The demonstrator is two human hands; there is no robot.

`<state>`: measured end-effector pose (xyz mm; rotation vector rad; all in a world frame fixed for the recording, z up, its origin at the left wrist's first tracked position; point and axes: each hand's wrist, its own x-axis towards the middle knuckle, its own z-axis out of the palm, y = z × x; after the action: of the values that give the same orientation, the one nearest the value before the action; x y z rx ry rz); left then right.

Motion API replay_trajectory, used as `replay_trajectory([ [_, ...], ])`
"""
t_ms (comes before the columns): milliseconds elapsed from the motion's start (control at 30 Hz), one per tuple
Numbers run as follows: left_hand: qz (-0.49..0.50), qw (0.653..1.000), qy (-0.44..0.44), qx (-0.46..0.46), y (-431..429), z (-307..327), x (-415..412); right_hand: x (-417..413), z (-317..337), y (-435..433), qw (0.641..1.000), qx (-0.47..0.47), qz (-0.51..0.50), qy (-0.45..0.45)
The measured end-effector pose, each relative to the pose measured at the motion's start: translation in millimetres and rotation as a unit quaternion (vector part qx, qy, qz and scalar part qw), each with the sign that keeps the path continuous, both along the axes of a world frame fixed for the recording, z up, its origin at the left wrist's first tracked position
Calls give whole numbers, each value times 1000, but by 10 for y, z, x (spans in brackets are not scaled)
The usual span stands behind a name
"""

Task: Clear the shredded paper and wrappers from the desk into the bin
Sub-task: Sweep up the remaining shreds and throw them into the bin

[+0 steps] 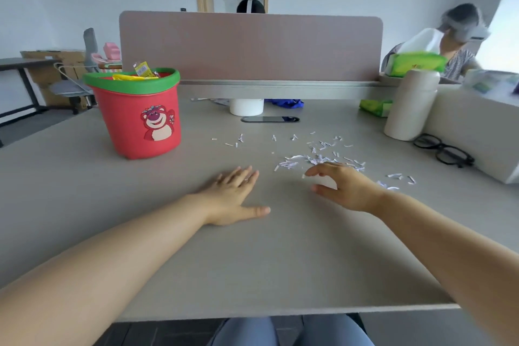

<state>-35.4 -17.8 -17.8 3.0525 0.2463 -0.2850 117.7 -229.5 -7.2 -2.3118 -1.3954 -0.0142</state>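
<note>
Shredded paper [320,159] lies scattered over the right half of the grey desk [168,247], thickest just beyond the right hand, with thin outliers toward the middle and a few scraps near the right wrist. Part of the pile sits behind the right hand [344,187], so how much lies under it cannot be told. That hand is curved, fingers bent and spread apart from the thumb, fingertips at the near edge of the scraps; a small white bit shows at a fingertip, though whether it is pinched or only lying there is unclear. The left hand [234,196] rests flat on the desk, fingers together, thumb stretched out to the right, holding nothing.

The red bin [140,118] with a green rim and a bear picture stands at the far left of the desk, well apart from the paper. Yellow wrappers [140,71] poke above its rim; the rest of its contents are hidden by the wall.

Beyond the scraps a dark phone [270,119] lies flat, and behind it a white cup [246,107] is cut off at the top by the divider panel [250,46]. A pale flask [410,105] and black glasses [443,150] sit at the right. A blurred person [460,36] works behind them.
</note>
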Motion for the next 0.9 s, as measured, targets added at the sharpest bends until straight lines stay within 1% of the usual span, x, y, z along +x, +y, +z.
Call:
replay_trajectory([
  [67,12,1000,-6,-19,-75,-23,219,76,12,-272,999,6,-44,-18],
  [133,23,999,-11,-27,-140,-39,412,132,20,-538,994,1,-109,-13],
  [200,31,999,-20,-35,-224,-33,597,161,-8,-746,984,-51,-172,14],
  [267,38,998,-29,-40,-320,-13,763,154,-75,-838,968,-134,-210,33],
  [333,41,998,-34,-46,-420,1,932,155,-148,-826,958,-188,-215,24],
  [467,34,998,-45,-40,-518,4,1171,299,-155,-517,960,-196,-199,3],
  [533,17,997,-56,-50,-494,-12,1266,434,-161,-298,967,-181,-180,-3],
  [633,5,988,-97,-121,-377,-83,1437,626,-187,-8,983,-127,-131,-18],
  [700,-4,974,-171,-149,-306,-131,1531,688,-171,88,994,-60,-93,6],
  [767,-15,959,-252,-130,-299,-116,1565,724,-100,77,996,29,-77,39],
  [800,-13,953,-276,-125,-306,-101,1554,761,-69,33,993,69,-88,26],
  [833,-5,951,-284,-124,-323,-74,1520,821,-51,-31,988,94,-124,-5],
  [867,5,953,-278,-124,-343,-46,1477,890,-42,-108,977,96,-187,-30],
  [900,11,960,-253,-118,-364,-31,1432,944,-37,-187,960,66,-270,-27],
])
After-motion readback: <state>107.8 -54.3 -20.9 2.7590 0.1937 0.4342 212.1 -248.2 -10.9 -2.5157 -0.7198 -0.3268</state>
